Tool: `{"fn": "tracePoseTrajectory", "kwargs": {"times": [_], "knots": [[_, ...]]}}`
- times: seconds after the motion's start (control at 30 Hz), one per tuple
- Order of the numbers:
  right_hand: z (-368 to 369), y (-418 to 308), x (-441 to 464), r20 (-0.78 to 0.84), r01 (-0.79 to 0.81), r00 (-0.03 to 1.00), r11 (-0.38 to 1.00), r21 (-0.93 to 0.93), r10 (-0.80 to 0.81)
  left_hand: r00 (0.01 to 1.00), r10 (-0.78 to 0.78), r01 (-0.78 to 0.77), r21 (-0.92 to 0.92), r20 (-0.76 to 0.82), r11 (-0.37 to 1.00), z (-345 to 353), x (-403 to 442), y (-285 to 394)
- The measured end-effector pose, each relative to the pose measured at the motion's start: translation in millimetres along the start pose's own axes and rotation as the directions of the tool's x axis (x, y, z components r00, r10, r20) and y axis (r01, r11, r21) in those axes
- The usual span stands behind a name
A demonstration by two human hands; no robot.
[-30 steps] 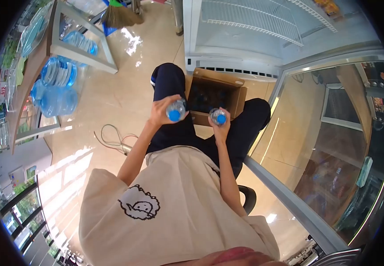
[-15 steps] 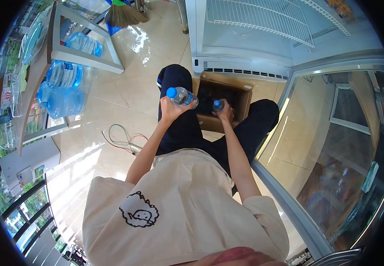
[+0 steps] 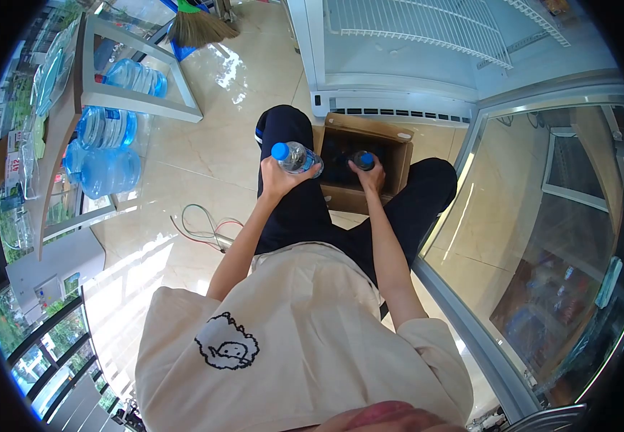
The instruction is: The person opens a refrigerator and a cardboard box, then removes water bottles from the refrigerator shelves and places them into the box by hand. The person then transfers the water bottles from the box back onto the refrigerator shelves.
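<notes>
Blue-capped plastic bottle (image 3: pixel 297 157) in the curled left hand (image 3: pixel 276 180), above the thigh (image 3: pixel 287 223). Farther off, second bottle (image 3: pixel 364 160) in the wrapped right hand (image 3: pixel 369 175), over a cardboard box (image 3: pixel 400 157): apparently mid-handling, calling for firm grip and clearance all round. Beyond, open fridge (image 3: pixel 398 88).

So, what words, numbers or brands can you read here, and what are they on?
"412": on a red-and-white label at far left.
Too small or blurred to read: any print on the bottle in the left hand or the big blue water bottles.
Shirt: a drawing, no readable words.
</notes>
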State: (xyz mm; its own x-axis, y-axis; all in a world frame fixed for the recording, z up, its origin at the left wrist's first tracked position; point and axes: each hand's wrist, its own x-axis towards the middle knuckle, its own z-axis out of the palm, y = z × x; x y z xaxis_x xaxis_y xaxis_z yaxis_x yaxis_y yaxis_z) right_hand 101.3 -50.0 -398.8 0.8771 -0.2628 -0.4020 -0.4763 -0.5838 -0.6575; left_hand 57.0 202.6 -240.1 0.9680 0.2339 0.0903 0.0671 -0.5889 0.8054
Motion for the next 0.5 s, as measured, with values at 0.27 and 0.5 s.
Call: {"fn": "tracePoseTrajectory", "kwargs": {"times": [0.27, 0.5], "knots": [[76.3, 101.1, 62.4, -0.036, 0.018, 0.999, 0.995, 0.101, -0.015, 0.999, 0.028, -0.028, -0.027, -0.02, 0.999, 0.5, 1.6, 2.2], [54.4, 71.5, 51.2, -0.122, 0.119, 0.986, 0.993, 0.01, -0.117, 0.999, 0.037, -0.037, 0.021, -0.002, 0.999, -0.7, 3.5, 5.9]]}}
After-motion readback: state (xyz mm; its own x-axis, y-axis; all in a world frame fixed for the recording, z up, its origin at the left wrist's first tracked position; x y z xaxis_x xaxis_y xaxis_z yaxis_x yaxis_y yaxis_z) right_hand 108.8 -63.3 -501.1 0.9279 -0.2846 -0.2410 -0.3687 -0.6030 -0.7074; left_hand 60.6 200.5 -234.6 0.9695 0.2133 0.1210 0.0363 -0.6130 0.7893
